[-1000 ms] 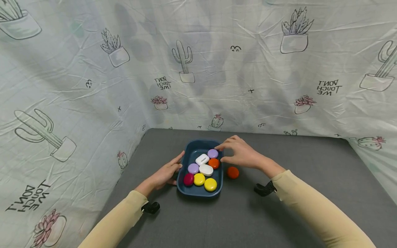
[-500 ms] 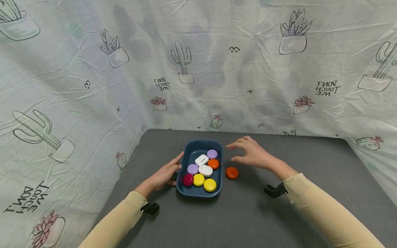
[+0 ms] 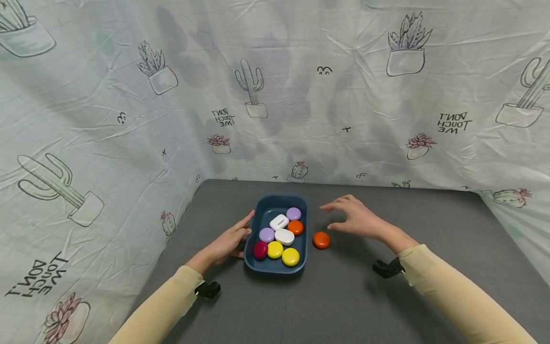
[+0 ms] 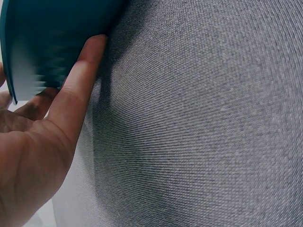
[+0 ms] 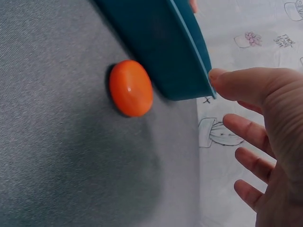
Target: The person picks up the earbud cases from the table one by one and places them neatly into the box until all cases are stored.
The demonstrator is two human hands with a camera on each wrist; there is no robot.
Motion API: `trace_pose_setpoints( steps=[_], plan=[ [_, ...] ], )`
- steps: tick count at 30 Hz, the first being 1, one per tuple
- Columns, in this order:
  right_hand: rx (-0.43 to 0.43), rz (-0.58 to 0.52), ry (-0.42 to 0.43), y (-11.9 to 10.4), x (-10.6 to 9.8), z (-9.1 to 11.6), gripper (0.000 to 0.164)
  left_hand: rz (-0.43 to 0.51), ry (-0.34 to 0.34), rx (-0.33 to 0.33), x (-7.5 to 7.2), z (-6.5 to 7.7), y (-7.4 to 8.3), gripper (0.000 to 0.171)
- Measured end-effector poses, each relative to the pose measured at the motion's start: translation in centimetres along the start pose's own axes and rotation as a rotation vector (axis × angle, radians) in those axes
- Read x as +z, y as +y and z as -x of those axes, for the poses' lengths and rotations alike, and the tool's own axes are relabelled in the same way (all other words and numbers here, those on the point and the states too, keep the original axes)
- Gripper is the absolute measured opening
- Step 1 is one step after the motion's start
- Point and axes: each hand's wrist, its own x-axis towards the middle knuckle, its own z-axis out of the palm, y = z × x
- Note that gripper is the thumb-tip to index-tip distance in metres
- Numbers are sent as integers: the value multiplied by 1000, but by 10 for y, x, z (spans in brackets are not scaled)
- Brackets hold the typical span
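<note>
In the head view, a dark blue rectangular tray [image 3: 276,270] holds several glossy rounded pieces: lilac, white, yellow, an orange one [image 3: 295,228] and a dark red one [image 3: 260,250]. My left hand [image 3: 226,243] rests against the tray's left side, fingers extended. Its thumb [image 4: 78,85] lies along the outer wall low down in the left wrist view. A loose orange oval piece [image 3: 321,240] sits just right of the tray. My right hand [image 3: 358,220] hovers above and right of that piece, thumb and fingers spread apart with nothing between them.
A dark grey cloth-covered table [image 3: 326,301] lies under everything. White fabric printed with potted cacti [image 3: 335,95] hangs behind it and along the left side. Each wrist wears a black strap device, such as the right one [image 3: 387,268].
My right hand has drawn back from the tray's right rim, moving right and slightly nearer. The left hand, the tray and the pieces keep their places.
</note>
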Motion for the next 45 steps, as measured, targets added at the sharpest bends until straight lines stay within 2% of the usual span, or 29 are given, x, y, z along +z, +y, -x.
trace_pose_setpoints(
  steps=[16, 33, 45],
  plan=[
    [30, -1, -90, 9, 21, 8, 60, 5, -6, 9, 1, 3, 2, 61],
    [33, -76, -174, 22, 44, 11, 64, 4, 2, 4, 1, 1, -1, 60],
    [22, -44, -153, 27, 54, 9, 61, -5, 8, 3, 2, 1, -2, 60]
  ],
)
